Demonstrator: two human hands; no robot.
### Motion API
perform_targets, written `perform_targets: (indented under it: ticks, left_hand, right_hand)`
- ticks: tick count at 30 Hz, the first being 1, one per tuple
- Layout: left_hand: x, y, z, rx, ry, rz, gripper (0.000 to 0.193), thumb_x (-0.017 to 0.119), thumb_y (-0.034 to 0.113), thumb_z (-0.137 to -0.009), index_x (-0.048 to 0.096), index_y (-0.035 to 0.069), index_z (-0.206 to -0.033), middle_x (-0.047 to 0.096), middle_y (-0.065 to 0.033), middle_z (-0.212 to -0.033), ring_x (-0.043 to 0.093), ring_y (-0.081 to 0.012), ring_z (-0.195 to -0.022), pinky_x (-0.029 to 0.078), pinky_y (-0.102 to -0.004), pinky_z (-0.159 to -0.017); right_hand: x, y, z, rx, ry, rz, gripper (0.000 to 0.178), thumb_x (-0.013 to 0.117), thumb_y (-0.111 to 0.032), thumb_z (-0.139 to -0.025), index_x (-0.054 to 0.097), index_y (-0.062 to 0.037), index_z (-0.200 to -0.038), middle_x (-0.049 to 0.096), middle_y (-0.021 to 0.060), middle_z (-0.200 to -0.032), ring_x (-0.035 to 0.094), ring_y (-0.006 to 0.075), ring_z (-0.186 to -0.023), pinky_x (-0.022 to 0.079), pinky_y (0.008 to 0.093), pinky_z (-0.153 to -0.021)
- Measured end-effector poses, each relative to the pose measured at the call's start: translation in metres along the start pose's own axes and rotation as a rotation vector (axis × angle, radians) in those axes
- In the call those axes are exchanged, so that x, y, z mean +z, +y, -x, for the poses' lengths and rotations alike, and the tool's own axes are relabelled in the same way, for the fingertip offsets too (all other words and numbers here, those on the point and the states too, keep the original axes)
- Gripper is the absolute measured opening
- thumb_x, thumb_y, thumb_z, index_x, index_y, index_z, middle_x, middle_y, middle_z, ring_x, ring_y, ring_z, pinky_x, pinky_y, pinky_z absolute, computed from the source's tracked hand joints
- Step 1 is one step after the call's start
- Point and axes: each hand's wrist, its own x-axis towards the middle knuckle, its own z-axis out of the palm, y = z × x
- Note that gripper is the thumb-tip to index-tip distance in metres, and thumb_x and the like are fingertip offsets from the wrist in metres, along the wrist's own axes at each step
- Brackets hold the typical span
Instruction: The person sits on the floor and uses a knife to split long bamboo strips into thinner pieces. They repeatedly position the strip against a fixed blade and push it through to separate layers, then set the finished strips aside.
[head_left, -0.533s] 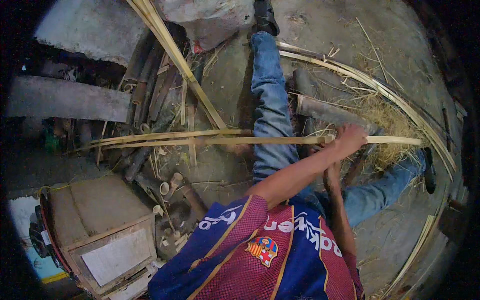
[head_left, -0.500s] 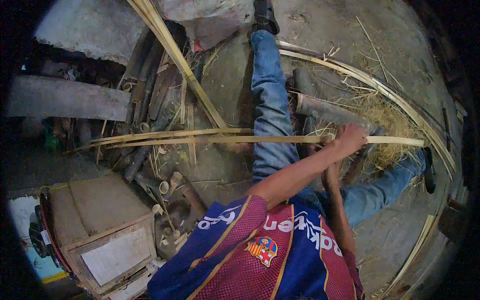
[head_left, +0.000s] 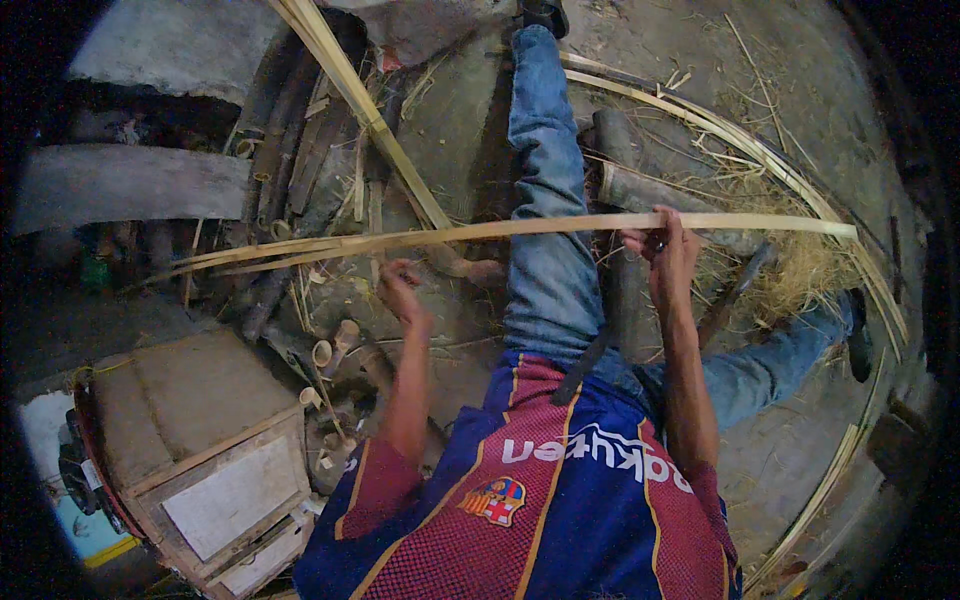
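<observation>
A long pale bamboo strip [head_left: 560,228] runs across my jeans, its right end beyond my right hand. My right hand [head_left: 672,258] is closed on this strip, with fingers wrapped around it right of my upper leg. My left hand [head_left: 402,290] is just below the strip's left part, apart from it, its fingers loosely bent and spread with nothing seen in them. At the far left the strip lies close to other thin strips [head_left: 230,258]. A dark narrow thing [head_left: 585,365] lies across my lap; its kind is unclear.
Long split bamboo strips [head_left: 370,115] slant down from the top left. More strips [head_left: 740,140] curve along the right, beside a pile of shavings [head_left: 785,275]. Bamboo tubes [head_left: 335,345] lie left of my legs. A wooden box [head_left: 200,400] stands at the lower left.
My left hand has moved from beside my right hand to the left, off the strip. The strip's right part has risen in the picture, and my right hand now holds it higher.
</observation>
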Motion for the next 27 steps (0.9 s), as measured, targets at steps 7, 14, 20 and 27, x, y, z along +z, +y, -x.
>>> perform_targets:
  ticks: [7, 14, 20, 27]
  left_hand:
    - [-0.041, -0.127, -0.145, -0.384, 0.143, 0.075, 0.025, 0.053, 0.031, -0.098, 0.061, 0.008, -0.096, 0.059, -0.004, -0.083, 0.049, -0.0135, -0.062, 0.047, -0.0289, -0.063]
    - [-0.082, -0.173, -0.229, -0.555, -0.202, 0.645, 0.034, 0.056, 0.031, -0.1, 0.051, 0.011, -0.127, 0.053, -0.01, -0.115, 0.053, -0.0197, -0.091, 0.053, -0.0331, -0.073]
    - [-0.036, -0.122, -0.204, -0.392, 0.026, 0.594, 0.036, 0.054, 0.03, -0.101, 0.049, 0.013, -0.132, 0.047, -0.0101, -0.127, 0.052, -0.024, -0.103, 0.055, -0.0321, -0.074]
    - [-0.006, -0.007, -0.207, -0.095, 0.0, 0.794, 0.025, 0.058, 0.024, -0.098, 0.056, 0.004, -0.114, 0.056, -0.0105, -0.114, 0.059, -0.0222, -0.094, 0.057, -0.0299, -0.069]
  right_hand:
    - [0.057, -0.051, 0.002, -0.067, -0.153, -0.082, 0.042, 0.046, -0.037, -0.103, 0.054, 0.0022, -0.115, 0.065, 0.0226, -0.096, 0.072, 0.0328, -0.08, 0.062, 0.0377, -0.065]
    - [0.053, -0.061, 0.011, -0.05, -0.205, -0.058, 0.04, 0.044, -0.036, -0.104, 0.054, 0.001, -0.117, 0.065, 0.0203, -0.099, 0.072, 0.0305, -0.083, 0.061, 0.0345, -0.066]
    - [0.063, -0.055, 0.014, -0.035, -0.219, -0.061, 0.039, 0.044, -0.035, -0.104, 0.054, 0.0004, -0.117, 0.065, 0.0188, -0.102, 0.072, 0.0304, -0.086, 0.06, 0.0351, -0.068]
    - [0.116, -0.094, -0.007, -0.193, -0.304, -0.111, 0.048, 0.046, -0.041, -0.102, 0.053, 0.0039, -0.119, 0.064, 0.0217, -0.101, 0.071, 0.033, -0.083, 0.062, 0.0387, -0.068]
